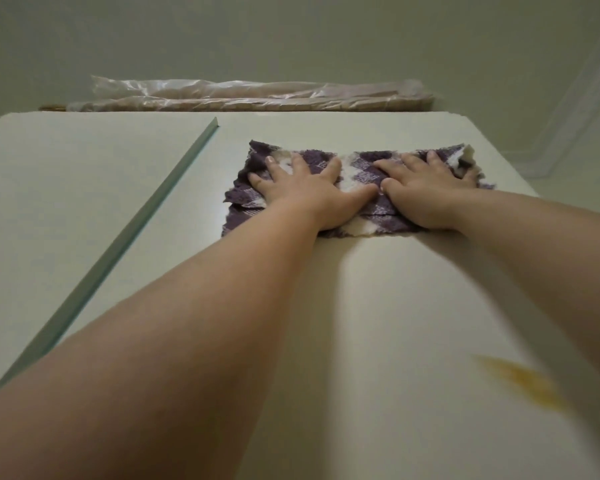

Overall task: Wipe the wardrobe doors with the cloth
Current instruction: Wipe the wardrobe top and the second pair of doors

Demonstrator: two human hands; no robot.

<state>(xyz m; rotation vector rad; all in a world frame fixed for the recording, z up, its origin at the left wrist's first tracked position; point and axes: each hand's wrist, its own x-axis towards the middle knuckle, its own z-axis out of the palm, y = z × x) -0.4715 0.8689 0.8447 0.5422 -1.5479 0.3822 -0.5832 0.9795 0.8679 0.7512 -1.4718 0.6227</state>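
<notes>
A purple and white checked cloth (360, 168) lies spread flat against the pale right wardrobe door (361, 306), close to its top edge. My left hand (302, 188) presses on the cloth's left half with its fingers apart. My right hand (426, 194) presses on the right half in the same way, and the thumbs nearly meet in the middle. Both forearms reach up from the bottom of the view. The left wardrobe door (66, 188) has nothing on it.
A dark gap (146, 216) runs between the two doors. A yellow-brown smear (520, 382) marks the right door lower down. Long bundles wrapped in clear plastic (257, 95) lie on top of the wardrobe. A wall (586, 116) stands close on the right.
</notes>
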